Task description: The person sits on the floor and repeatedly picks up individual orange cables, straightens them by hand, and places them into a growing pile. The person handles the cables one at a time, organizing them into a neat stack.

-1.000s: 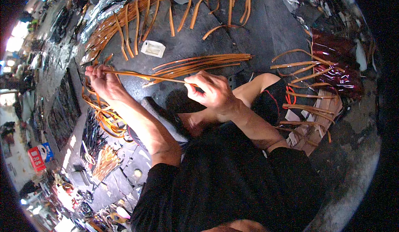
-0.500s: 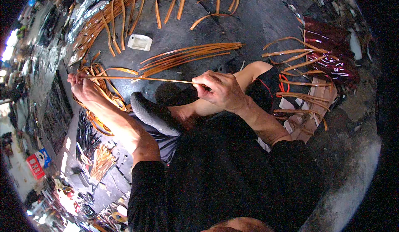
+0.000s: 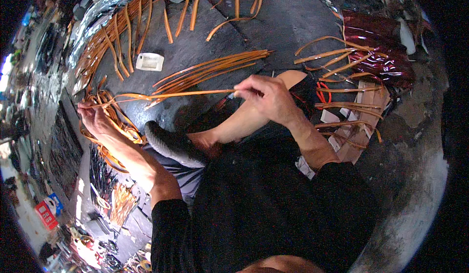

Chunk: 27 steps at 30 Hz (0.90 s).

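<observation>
Between my two hands a long, narrow orange-brown strip (image 3: 195, 93) runs across the floor area, twisting slightly toward its left part. My left hand (image 3: 95, 119) is closed, pinching that strip at the far left, beside a loose coil of similar strips (image 3: 117, 119). My right hand (image 3: 271, 99) pinches its other end between thumb and fingers, above my bare lower leg (image 3: 234, 126). Just beyond the held strip lies a bundle of straight orange-brown strips (image 3: 210, 70) on the dark floor.
A small white tray (image 3: 150, 62) lies beyond the bundle. More strips (image 3: 117, 26) fan out along the far left. At right, strips (image 3: 351, 105) rest over wooden boards (image 3: 364, 121) near a shiny dark-red sheet (image 3: 378, 33). My dark shoe (image 3: 171, 143) is near the coil.
My right hand has shifted slightly right and my left hand slightly lower. The strip was thin and straight; now its broader face shows, with a twist. The whole view has shifted a little.
</observation>
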Available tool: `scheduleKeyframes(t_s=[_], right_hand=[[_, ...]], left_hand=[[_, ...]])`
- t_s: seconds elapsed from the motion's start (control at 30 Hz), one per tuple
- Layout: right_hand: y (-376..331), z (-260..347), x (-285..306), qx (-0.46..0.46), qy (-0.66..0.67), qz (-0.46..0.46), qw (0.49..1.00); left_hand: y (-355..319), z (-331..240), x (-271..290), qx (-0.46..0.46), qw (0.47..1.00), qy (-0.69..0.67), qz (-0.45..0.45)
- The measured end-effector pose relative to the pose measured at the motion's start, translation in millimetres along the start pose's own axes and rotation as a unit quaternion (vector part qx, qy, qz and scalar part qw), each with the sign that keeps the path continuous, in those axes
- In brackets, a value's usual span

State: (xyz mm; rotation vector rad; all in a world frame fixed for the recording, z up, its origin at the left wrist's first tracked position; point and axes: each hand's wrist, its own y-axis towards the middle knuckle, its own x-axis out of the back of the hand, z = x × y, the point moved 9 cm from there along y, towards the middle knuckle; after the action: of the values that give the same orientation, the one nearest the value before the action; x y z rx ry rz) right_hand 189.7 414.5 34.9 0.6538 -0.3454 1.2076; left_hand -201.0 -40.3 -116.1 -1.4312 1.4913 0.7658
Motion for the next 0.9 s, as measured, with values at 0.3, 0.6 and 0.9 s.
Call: scheduleKeyframes(t_s=[0.3, 0.6, 0.9], right_hand=[[36, -104, 86, -0.048, -0.237, -0.05, 0.969], [169, -144, -75, 0.152, -0.128, 0.2, 0.96], [183, -184, -99, 0.16, -0.239, 0.2, 0.937]], left_hand=[[-49, 82, -17, -0.17, 0.719, 0.674, -0.017], [-150, 228, -145, -0.022, 0.756, 0.621, 0.208], [-180, 261, -122, 0.106, 0.81, 0.542, 0.198]])
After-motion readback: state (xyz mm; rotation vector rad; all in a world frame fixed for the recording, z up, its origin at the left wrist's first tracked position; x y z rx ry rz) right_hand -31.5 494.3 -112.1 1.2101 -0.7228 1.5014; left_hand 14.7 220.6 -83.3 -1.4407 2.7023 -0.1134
